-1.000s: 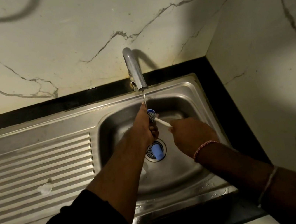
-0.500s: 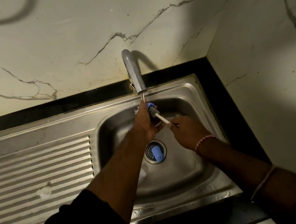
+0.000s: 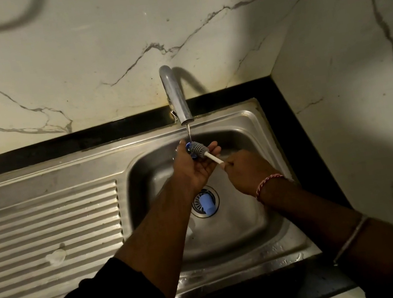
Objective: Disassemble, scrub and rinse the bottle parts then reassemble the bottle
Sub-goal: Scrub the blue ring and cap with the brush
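Nearest, two forearms in dark sleeves reach from 6 o'clock over the steel sink (image 3: 245, 120). On the ribbed drainboard (image 3: 47, 224) at 9 o'clock lies a small clear part (image 3: 57, 256), too faint to identify. In the basin, a blue cap (image 3: 206, 203) lies on the drain (image 3: 205, 201), just beneath the left wrist. Farther in, the right hand (image 3: 245, 170), with a red thread band (image 3: 268, 184) at the wrist, is clenched round the white handle of the brush (image 3: 199, 149). The left hand (image 3: 197, 166) is turned palm up, fingers loosely cupped, cradling a small blue part (image 3: 188, 146) at its fingertips; the grey bristle head of the brush lies against that part and across the fingers. A thin stream of water (image 3: 188, 132) falls onto them from the tap (image 3: 176, 95) at 12 o'clock. Beyond stand the black desk (image 3: 301, 137) edge and the marble wall (image 3: 74, 65).
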Motion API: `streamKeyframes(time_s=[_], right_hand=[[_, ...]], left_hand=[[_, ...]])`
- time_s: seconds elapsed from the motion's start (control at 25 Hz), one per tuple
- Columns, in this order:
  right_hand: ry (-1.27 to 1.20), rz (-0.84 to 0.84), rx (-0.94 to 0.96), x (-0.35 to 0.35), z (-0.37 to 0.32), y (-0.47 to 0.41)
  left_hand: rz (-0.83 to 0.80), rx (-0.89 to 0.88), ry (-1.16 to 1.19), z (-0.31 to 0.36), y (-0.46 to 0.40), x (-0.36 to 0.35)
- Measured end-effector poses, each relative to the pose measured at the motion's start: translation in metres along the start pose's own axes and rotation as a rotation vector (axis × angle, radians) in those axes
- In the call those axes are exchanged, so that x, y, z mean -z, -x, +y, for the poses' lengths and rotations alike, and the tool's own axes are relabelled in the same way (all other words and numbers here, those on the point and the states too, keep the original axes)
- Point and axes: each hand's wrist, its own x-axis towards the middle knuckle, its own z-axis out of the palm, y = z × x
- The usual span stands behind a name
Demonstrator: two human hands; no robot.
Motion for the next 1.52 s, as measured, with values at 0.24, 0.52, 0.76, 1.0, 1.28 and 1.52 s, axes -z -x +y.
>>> streamKeyframes(time_s=[0.24, 0.52, 0.76, 1.0, 1.28, 1.52], right_hand=[[0.099, -0.016, 0.187, 0.001, -0.002, 0.012], [0.336, 0.038, 0.218, 0.011, -0.012, 0.02], [0.409, 0.023, 0.152, 0.004, 0.004, 0.023], [0.409, 0.009, 0.166, -0.004, 0.013, 0.027], [0.379, -0.018, 0.197, -0.01, 0.013, 0.024], [0.519, 0.035, 0.295, -0.013, 0.016, 0.033]], left_hand=[[0.006, 0.004, -0.037, 0.003, -0.002, 0.006], [0.03, -0.001, -0.125, -0.007, 0.0, 0.018], [0.073, 0.063, -0.202, -0.018, 0.004, 0.039], [0.081, 0.072, -0.239, -0.02, 0.003, 0.046], [0.087, 0.069, -0.269, -0.013, 0.006, 0.038], [0.065, 0.097, -0.3, -0.01, 0.005, 0.037]])
